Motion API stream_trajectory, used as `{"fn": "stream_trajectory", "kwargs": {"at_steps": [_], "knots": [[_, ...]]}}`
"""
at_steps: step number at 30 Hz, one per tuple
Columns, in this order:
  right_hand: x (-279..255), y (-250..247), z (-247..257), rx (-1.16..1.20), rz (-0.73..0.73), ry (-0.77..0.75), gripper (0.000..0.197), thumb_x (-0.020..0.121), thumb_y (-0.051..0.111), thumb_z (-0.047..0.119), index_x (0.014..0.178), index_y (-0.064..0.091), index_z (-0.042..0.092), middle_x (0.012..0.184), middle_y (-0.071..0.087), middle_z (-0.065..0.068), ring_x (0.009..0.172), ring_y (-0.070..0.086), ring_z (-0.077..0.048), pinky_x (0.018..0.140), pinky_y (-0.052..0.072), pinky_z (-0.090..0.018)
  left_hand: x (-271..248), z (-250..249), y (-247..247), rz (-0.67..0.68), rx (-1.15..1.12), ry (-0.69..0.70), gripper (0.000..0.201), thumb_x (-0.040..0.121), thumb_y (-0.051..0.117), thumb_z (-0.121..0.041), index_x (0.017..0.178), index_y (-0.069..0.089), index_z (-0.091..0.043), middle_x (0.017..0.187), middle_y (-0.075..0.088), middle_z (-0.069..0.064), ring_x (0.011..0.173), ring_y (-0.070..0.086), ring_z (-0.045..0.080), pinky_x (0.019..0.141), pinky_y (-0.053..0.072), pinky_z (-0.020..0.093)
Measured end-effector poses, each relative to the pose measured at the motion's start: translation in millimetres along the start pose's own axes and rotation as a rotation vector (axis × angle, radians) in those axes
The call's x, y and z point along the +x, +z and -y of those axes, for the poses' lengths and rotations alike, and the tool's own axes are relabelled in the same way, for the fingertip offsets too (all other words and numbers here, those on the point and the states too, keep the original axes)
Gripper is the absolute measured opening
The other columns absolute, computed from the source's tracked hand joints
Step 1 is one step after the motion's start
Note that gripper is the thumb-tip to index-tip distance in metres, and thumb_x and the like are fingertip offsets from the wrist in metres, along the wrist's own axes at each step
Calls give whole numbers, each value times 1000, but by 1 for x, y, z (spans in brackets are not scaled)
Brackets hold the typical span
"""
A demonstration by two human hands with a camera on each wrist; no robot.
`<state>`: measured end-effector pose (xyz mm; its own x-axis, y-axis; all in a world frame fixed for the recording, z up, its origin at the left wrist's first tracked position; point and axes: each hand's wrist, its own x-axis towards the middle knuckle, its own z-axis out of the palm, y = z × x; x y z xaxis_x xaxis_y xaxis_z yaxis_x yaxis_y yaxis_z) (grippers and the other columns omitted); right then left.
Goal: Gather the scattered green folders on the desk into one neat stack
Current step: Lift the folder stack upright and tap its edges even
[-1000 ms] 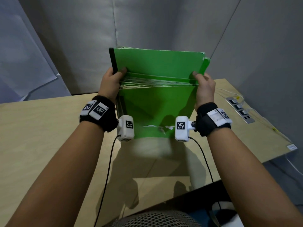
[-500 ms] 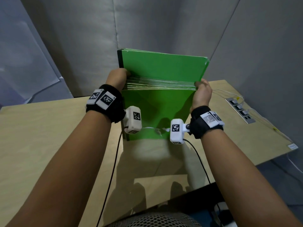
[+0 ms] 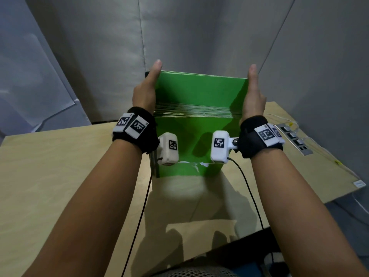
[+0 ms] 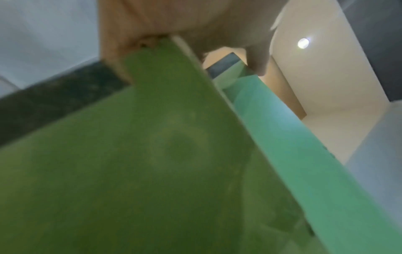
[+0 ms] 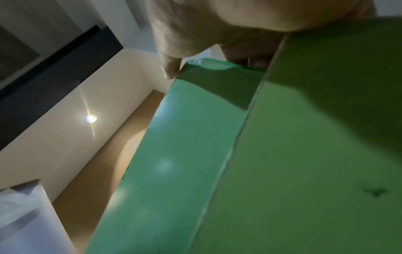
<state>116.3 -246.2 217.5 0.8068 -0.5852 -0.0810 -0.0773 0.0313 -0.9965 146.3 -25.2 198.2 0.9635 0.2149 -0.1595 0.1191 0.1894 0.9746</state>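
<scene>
A thick stack of green folders [image 3: 199, 92] stands on edge on the wooden desk [image 3: 60, 176], its paper edges facing me. My left hand [image 3: 146, 86] lies flat against the stack's left side, fingers straight and pointing away from me. On the opposite side my right hand [image 3: 253, 90] presses the same way. The stack is squeezed between the two palms. The left wrist view is filled by a blurred green cover [image 4: 152, 163] under the left hand [image 4: 174, 20]. The right wrist view shows the green cover [image 5: 304, 154] beneath the right hand [image 5: 217, 25]. The thumbs are hidden.
Grey partition walls close in behind and to the right of the desk. A socket strip [image 3: 295, 140] with thin cables sits at the desk's right edge. Black wrist-camera cables [image 3: 139, 216] hang over the near desk. A mesh chair edge [image 3: 199, 273] shows at the bottom.
Both hands left their curled grip on the folders' near upper edge and now lie flat along the sides. The loose front folder has closed up against the stack, which stands squarer.
</scene>
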Motion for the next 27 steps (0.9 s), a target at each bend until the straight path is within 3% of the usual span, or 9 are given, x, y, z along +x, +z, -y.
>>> {"fn": "stream_trajectory", "kwargs": {"at_steps": [4, 7, 10, 13, 16, 20, 22, 24, 27], "knots": [[4, 3, 0, 0, -13, 51, 53, 76, 58, 64, 104, 60, 19, 101, 54, 2, 100, 51, -20, 102, 41, -40, -11, -8, 6, -66, 49, -21, 109, 42, 59, -84, 130, 58, -20, 128, 62, 5, 115, 58, 27, 103, 42, 48], [6, 3, 0, 32, -5, 55, 44, 65, 53, 63, 80, 60, 22, 106, 62, -1, 103, 57, -24, 99, 45, -45, -9, -9, 7, -43, 67, 21, 101, 47, 56, -81, 125, 62, -17, 123, 64, 7, 112, 60, 28, 102, 43, 49], [4, 4, 3, 38, 27, 35, 53, 70, 53, 61, 105, 65, 22, 124, 60, -5, 118, 53, -25, 101, 42, -40, -12, -7, 3, 119, 5, 66, 90, 57, 63, -77, 121, 65, -15, 120, 67, 11, 112, 63, 32, 102, 44, 53], [2, 2, -4, 44, 90, 9, 70, 85, 46, 64, 140, 46, 21, 149, 41, -1, 135, 38, -18, 108, 30, -35, -19, -1, -7, 265, -66, 135, 78, 74, 60, -64, 128, 59, -7, 123, 66, 15, 114, 63, 33, 104, 44, 53], [-3, 0, -14, 26, 108, -35, 73, 86, 38, 69, 143, 40, 24, 152, 36, 0, 138, 34, -18, 113, 26, -39, -11, 20, -19, 302, -58, 202, 96, 69, 67, -67, 129, 48, 5, 129, 55, 29, 119, 55, 43, 106, 35, 62], [-5, 0, -17, 80, 35, -23, 74, 77, 47, 74, 130, 55, 23, 140, 52, 1, 121, 47, -14, 111, 33, -41, -16, 36, -22, 246, 45, 281, 77, 65, 70, -54, 123, 52, -7, 114, 59, 13, 107, 57, 27, 103, 42, 55], [-7, -1, -21, 108, 41, -55, 67, 87, 44, 66, 137, 48, 23, 147, 45, 2, 125, 42, -12, 113, 28, -38, -16, 44, -23, 229, 53, 250, 79, 62, 69, -44, 129, 51, -5, 120, 62, 12, 110, 59, 29, 102, 46, 50], [-7, -4, -30, 117, 58, -93, 61, 94, 37, 58, 144, 37, 25, 153, 35, 4, 136, 32, -11, 110, 23, -34, -13, 48, -22, 215, 29, 212, 84, 60, 71, -41, 132, 50, -3, 125, 61, 18, 113, 59, 34, 103, 43, 58], [-8, -8, -49, 148, 62, -57, 63, 95, 33, 58, 147, 32, 23, 154, 32, 1, 140, 29, -13, 117, 20, -40, -9, 46, -23, 215, 37, 147, 96, 55, 73, -57, 135, 50, -10, 134, 57, 14, 121, 55, 30, 106, 39, 57]]}}
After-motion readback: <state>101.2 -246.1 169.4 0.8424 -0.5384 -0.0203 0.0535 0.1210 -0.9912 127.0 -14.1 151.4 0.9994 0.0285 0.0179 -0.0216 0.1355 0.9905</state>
